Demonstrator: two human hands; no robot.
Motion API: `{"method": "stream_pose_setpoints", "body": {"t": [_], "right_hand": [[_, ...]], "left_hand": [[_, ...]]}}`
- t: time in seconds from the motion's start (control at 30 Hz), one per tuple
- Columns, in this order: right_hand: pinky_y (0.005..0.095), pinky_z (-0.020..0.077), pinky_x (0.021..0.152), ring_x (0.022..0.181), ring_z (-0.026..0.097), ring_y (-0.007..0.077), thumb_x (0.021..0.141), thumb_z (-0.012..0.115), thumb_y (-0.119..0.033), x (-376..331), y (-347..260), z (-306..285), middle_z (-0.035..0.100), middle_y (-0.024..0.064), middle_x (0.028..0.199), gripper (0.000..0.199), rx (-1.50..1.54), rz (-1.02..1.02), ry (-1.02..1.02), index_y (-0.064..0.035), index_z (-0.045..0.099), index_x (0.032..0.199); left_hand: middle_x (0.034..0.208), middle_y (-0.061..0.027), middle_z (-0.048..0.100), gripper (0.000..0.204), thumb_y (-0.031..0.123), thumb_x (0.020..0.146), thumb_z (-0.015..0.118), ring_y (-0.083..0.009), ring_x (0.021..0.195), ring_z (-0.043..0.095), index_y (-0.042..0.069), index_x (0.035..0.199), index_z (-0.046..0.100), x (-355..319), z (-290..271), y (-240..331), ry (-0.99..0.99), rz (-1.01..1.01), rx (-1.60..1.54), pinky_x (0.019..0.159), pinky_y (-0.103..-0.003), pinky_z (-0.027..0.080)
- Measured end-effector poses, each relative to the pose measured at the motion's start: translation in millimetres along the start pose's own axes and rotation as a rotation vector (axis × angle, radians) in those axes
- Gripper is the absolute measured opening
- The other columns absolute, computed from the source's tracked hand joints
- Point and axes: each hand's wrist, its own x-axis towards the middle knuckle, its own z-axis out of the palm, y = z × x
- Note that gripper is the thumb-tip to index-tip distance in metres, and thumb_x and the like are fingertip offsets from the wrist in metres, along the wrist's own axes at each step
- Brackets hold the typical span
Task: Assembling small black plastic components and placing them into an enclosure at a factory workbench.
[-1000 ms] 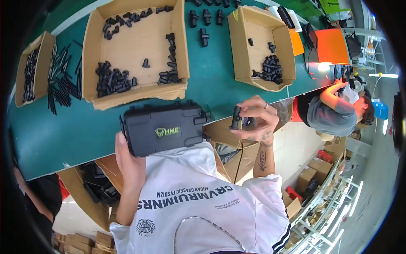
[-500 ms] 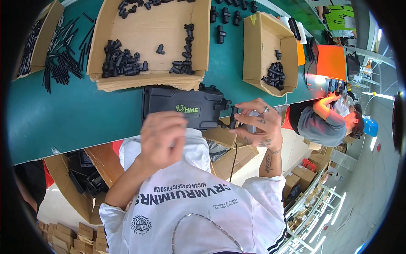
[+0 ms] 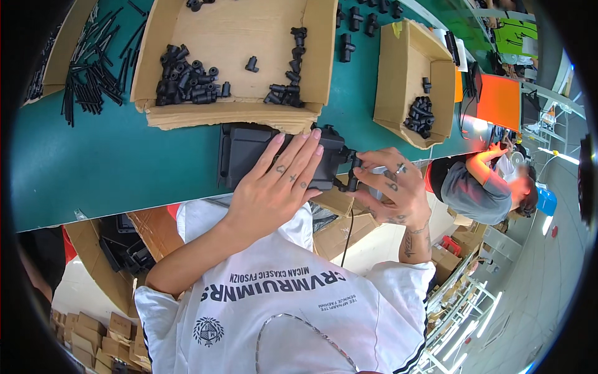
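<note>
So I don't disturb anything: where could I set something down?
Green table: bare left of the black case, below the black rods; also between the large box and small box, below the loose connectors. Crowded: the case's right end, by the right hand.

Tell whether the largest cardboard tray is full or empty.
Neither: the cardboard tray is partly filled; black plastic fittings cluster near its sides, bare base between.

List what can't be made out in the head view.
In the head view:
Black case: top centre, under the left hand.
Black fitting: right side, behind the right hand.
Large carton: far end, cut by the top edge.
Rod carton: left part, cut by the dark rim.
</note>
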Motion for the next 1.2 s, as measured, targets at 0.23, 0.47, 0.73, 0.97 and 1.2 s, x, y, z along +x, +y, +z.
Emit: {"method": "stream_pose_setpoints", "body": {"t": [0.23,0.47,0.73,0.97,1.2], "right_hand": [[0.0367,0.0558,0.069,0.086,0.064,0.0276,0.057,0.086,-0.007,2.9,-3.1,1.9,0.063,0.012,0.11,0.042,-0.011,0.016,-0.053,-0.0032,0.07,0.096],[0.0358,0.0577,0.07,0.088,0.066,0.0258,0.055,0.089,-0.01,-20.6,20.8,28.3,0.063,0.0139,0.112,0.041,0.153,0.005,0.109,-0.0026,0.074,0.093],[0.0304,0.0526,0.067,0.083,0.065,0.0233,0.062,0.088,-0.01,-29.8,34.6,38.2,0.067,0.0134,0.099,0.037,0.43,0.04,0.17,0.0009,0.073,0.093],[0.0321,0.0501,0.06,0.068,0.062,0.0231,0.066,0.082,0.007,-24.2,23.0,51.4,0.068,0.0112,0.081,0.026,0.437,0.157,0.255,0.0018,0.071,0.089],[0.0323,0.0501,0.06,0.067,0.062,0.0231,0.07,0.081,0.007,-32.3,34.1,67.0,0.069,0.0135,0.082,0.021,0.565,0.113,0.322,0.0026,0.069,0.086]], "left_hand": [[0.148,-0.0144,0.046,0.066,0.037,0.086,0.064,-0.0276,0.138,0.043,0.0,0.138,0.05,-1.6,2.6,-0.8,-0.007,0.011,0.021,0.115,-0.046,0.031],[0.148,-0.0142,0.047,0.065,0.038,0.088,0.062,-0.0277,0.138,0.043,0.0,0.139,0.049,-4.0,4.1,0.9,-0.017,0.013,0.022,0.116,-0.046,0.029],[0.148,-0.0136,0.047,0.065,0.04,0.09,0.06,-0.0275,0.137,0.044,0.001,0.14,0.048,-2.3,1.7,-0.1,-0.032,0.011,0.064,0.116,-0.046,0.029],[0.148,-0.0137,0.047,0.066,0.041,0.09,0.059,-0.0277,0.137,0.044,0.002,0.141,0.047,-0.2,3.4,1.7,-0.045,0.005,0.08,0.115,-0.046,0.029],[0.147,-0.015,0.047,0.069,0.042,0.087,0.062,-0.0291,0.136,0.045,0.001,0.141,0.047,-2.0,4.1,3.3,-0.042,0.016,0.075,0.115,-0.047,0.029]]}}
